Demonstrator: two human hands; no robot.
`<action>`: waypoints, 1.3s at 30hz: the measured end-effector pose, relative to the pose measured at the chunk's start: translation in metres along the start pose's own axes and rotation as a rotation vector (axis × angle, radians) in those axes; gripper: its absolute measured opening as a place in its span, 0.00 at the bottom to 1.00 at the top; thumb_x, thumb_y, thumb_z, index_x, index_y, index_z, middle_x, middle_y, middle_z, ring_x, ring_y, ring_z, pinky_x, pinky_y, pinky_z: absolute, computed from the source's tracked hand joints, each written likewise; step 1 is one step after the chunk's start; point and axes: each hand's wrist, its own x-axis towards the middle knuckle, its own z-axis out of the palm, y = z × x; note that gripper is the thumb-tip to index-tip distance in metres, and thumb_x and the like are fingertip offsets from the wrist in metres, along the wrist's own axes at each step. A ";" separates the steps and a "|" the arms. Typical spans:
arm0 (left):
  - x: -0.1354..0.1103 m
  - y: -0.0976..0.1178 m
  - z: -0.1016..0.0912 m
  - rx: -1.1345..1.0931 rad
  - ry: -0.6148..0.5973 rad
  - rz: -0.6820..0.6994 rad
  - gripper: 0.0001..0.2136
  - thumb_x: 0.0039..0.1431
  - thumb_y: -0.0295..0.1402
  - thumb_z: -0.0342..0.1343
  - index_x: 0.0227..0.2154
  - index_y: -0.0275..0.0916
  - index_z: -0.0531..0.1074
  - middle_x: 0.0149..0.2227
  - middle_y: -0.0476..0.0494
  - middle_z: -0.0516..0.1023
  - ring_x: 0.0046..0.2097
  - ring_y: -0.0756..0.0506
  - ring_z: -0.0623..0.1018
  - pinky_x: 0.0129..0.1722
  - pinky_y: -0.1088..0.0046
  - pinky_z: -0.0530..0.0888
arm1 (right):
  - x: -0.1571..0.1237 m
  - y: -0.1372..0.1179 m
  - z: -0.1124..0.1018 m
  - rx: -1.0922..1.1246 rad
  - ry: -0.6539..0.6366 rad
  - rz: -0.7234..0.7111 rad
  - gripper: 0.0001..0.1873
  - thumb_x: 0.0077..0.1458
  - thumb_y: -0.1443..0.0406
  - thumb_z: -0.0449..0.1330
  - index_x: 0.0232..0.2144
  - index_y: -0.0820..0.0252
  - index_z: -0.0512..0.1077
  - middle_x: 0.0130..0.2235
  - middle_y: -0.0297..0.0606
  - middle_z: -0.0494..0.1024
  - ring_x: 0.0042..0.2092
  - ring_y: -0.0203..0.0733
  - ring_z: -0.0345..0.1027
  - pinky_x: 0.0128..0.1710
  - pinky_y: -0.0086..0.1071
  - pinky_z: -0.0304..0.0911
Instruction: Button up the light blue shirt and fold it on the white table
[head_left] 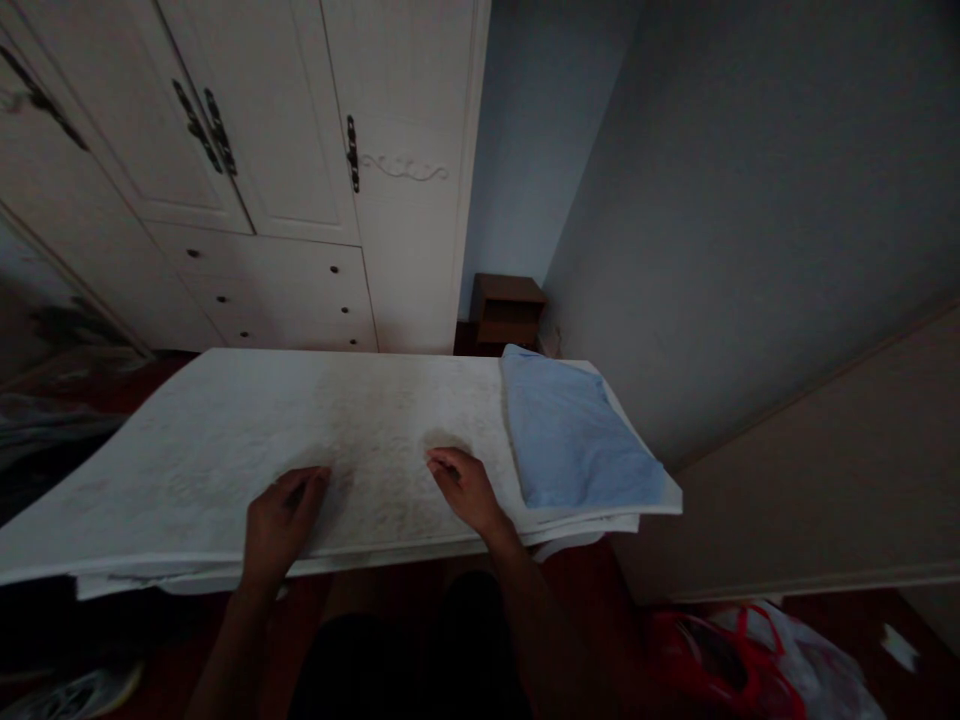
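Note:
My left hand rests on the white tabletop, left of its middle, with fingers curled in toward the thumb. My right hand lies farther right on the same surface, its fingers likewise bent and closed. Nothing shows in either hand. Faint grey smudges mark the white top between and around them. To the right of my right hand, a light blue cloth is spread flat over the table's right end, apart from my fingers.
Behind the table stands a white wardrobe with dark handles and drawers. A small brown cabinet sits in the far corner beside a grey wall. Red and white bags lie on the floor at the lower right.

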 end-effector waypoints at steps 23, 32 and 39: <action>0.007 0.016 -0.011 0.082 -0.104 -0.095 0.14 0.50 0.51 0.48 0.28 0.51 0.74 0.36 0.50 0.81 0.40 0.35 0.80 0.39 0.58 0.74 | -0.106 -0.005 -0.247 -0.524 0.552 0.070 0.17 0.59 0.55 0.57 0.45 0.57 0.74 0.46 0.44 0.76 0.45 0.45 0.71 0.45 0.41 0.68; 0.003 0.021 -0.009 -0.001 -0.094 -0.158 0.06 0.49 0.48 0.51 0.25 0.63 0.73 0.33 0.61 0.78 0.45 0.35 0.78 0.48 0.55 0.70 | -0.076 0.061 -0.311 -0.775 0.415 0.283 0.30 0.46 0.51 0.64 0.47 0.63 0.72 0.57 0.56 0.69 0.60 0.57 0.62 0.60 0.51 0.56; 0.003 0.025 -0.009 -0.023 -0.066 -0.135 0.06 0.49 0.47 0.52 0.24 0.61 0.73 0.31 0.62 0.78 0.42 0.37 0.78 0.47 0.54 0.73 | -0.050 0.051 -0.312 -0.778 0.272 0.361 0.10 0.52 0.61 0.56 0.30 0.57 0.76 0.44 0.45 0.80 0.46 0.49 0.74 0.52 0.45 0.65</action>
